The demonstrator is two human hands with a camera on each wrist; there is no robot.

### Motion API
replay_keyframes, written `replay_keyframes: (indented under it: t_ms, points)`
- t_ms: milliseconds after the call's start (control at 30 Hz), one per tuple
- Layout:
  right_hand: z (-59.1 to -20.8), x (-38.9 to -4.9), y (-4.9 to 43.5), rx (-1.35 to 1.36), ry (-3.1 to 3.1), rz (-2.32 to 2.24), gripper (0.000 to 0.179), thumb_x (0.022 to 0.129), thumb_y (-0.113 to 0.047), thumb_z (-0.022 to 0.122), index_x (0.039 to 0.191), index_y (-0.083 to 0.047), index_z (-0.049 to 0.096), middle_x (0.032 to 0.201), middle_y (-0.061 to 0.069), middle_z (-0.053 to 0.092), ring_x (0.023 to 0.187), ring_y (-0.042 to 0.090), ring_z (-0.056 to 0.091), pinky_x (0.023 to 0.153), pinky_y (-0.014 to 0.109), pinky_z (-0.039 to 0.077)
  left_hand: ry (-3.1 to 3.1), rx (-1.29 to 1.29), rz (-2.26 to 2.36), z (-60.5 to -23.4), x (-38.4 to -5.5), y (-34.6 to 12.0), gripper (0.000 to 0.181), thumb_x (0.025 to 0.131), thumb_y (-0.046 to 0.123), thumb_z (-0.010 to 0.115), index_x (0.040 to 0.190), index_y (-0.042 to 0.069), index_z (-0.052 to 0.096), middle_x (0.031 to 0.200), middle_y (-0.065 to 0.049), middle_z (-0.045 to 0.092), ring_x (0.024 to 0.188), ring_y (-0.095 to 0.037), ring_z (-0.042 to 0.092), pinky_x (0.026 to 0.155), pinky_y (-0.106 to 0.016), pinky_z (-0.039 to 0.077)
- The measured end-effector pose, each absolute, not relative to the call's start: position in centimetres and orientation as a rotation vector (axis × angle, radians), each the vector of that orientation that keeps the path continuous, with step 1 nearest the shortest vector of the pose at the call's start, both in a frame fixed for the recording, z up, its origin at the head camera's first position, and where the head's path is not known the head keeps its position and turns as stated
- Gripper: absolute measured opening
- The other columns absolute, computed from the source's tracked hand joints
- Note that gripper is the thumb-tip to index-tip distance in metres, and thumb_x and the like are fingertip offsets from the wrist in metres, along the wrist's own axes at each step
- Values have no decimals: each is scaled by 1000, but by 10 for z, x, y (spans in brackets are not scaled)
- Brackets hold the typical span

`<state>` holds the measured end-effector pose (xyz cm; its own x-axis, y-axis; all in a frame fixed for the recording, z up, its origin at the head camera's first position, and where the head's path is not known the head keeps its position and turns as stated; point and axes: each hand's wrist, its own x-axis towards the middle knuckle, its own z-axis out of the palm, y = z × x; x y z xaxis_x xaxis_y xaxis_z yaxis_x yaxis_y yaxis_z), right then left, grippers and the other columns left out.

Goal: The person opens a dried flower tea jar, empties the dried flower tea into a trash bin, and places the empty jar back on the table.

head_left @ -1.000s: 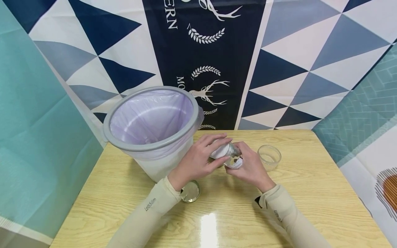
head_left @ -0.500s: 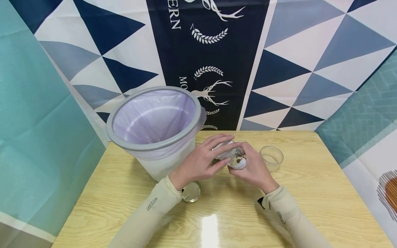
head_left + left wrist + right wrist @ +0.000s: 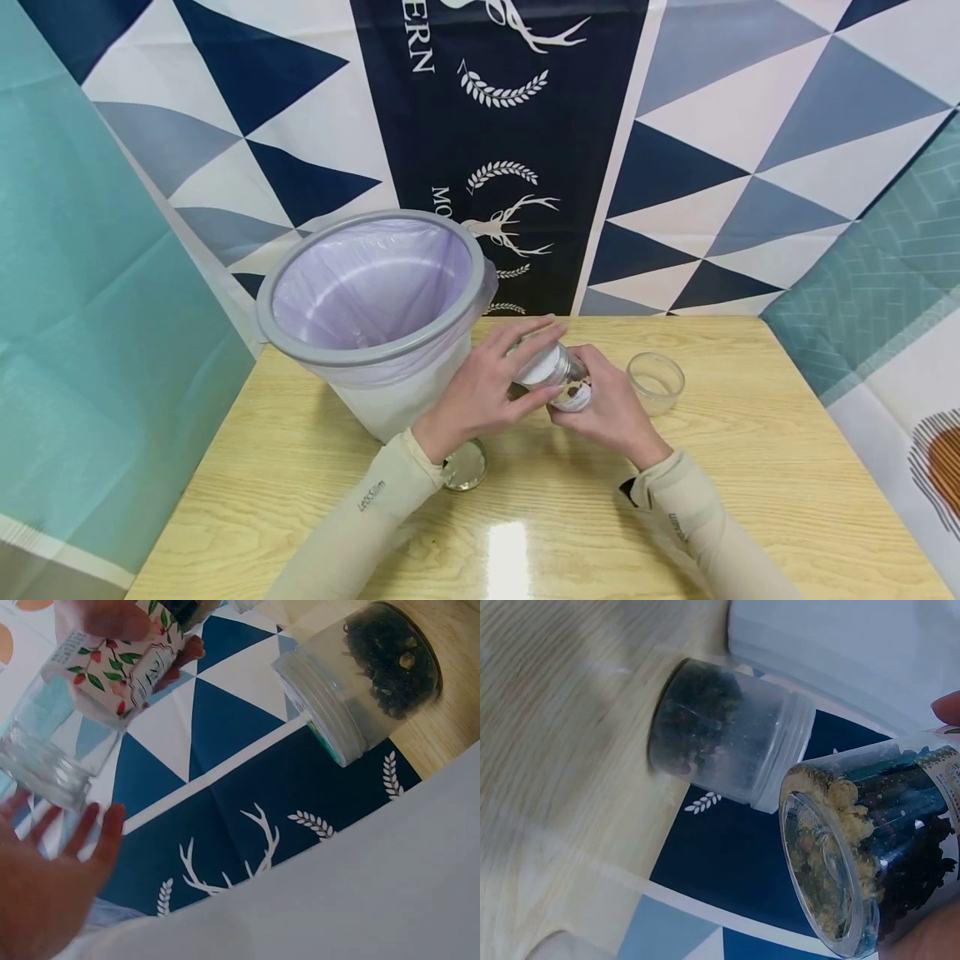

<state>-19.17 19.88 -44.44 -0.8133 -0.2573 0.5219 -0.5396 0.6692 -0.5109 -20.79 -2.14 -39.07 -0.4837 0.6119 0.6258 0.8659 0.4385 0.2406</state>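
Note:
A clear glass jar (image 3: 56, 750) with a berry-patterned label is gripped around its middle by my right hand (image 3: 611, 408). Its bare, threaded mouth points toward the left hand. Pale dried flowers and dark dried pieces fill the bottom of this jar, as the right wrist view shows. My left hand (image 3: 487, 383) has its fingers (image 3: 111, 832) spread close to the jar's mouth; whether they touch it I cannot tell. A second clear jar (image 3: 720, 735) with dark dried contents stands on the table beside the held one.
A grey-rimmed bin (image 3: 367, 357) with a purple liner stands left of the hands. On the wooden table (image 3: 585, 517), a round shiny lid-like disc (image 3: 465, 464) lies by the left wrist. A clear round glass dish (image 3: 655, 382) sits right of the right hand.
My left fingers lay across the jar's mouth half a second ago and are now more spread and lifted. The right hand keeps its grip, shifting only slightly.

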Motion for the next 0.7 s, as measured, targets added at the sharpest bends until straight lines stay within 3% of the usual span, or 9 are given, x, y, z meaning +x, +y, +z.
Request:
replay_keyframes:
  t_ms: [133,267,467,700]
  points:
    - [-441,-191,199,615,-2477,977,69,62,-16,92,123,-6,59,108,10,69,90,23,67,75,42,58,-2192,-1392,-751,-391,-210,-27,57,100,32,66,153,20,50,161,-4,46,148,-20,43,123,-33,35]
    - [-441,-192,199,607,-2478,979,69,62,-17,92,122,-6,60,106,9,69,87,22,66,72,39,57,-2195,-1369,-759,-391,-209,-26,52,100,28,67,150,21,55,155,-5,51,141,-21,49,119,-32,41]
    - [-443,-192,197,619,-2477,958,68,61,-16,93,120,-5,60,106,9,69,87,22,67,73,40,57,-2213,-1245,-758,-391,-209,-22,48,97,37,70,141,18,62,141,-5,59,129,-21,57,107,-32,50]
    - [-443,-191,195,631,-2509,987,67,62,-17,92,121,-6,60,109,7,69,90,21,67,77,42,58,-2234,-1113,-716,-391,-211,-17,49,92,47,73,127,13,66,123,-3,67,111,-15,65,80,-24,56]
